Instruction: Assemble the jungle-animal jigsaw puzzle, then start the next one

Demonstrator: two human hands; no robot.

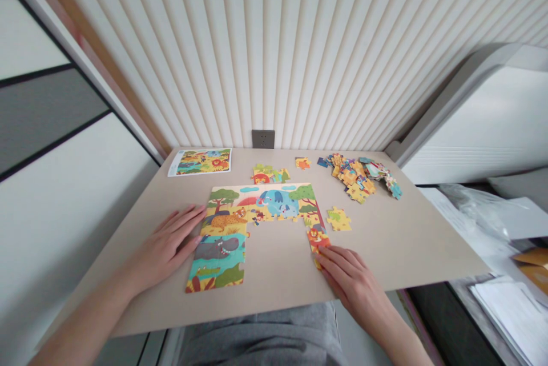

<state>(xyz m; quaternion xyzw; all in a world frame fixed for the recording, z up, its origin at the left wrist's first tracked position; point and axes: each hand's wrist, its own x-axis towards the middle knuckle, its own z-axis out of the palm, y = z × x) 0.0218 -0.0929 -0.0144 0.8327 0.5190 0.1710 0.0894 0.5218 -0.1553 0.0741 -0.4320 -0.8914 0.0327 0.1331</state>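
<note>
A partly assembled jigsaw [222, 217] lies on the beige table, joined along its top and left side, with a narrow column of pieces down the right. My left hand [171, 246] rests flat, fingers spread, its fingertips against the jigsaw's left edge. On the lower end of the right column, at an orange lion piece [315, 237], lie the fingertips of my right hand [349, 274]; its fingers are extended and press down on the pieces. A loose yellow-green piece [339, 218] is just right of the column.
Behind the jigsaw are a small joined cluster [268, 175] and a single orange piece [302, 163]. A heap of loose pieces [353, 176] lies at the back right. The printed reference picture [201, 161] is at the back left. A wall socket [263, 139] sits behind the table [385, 246].
</note>
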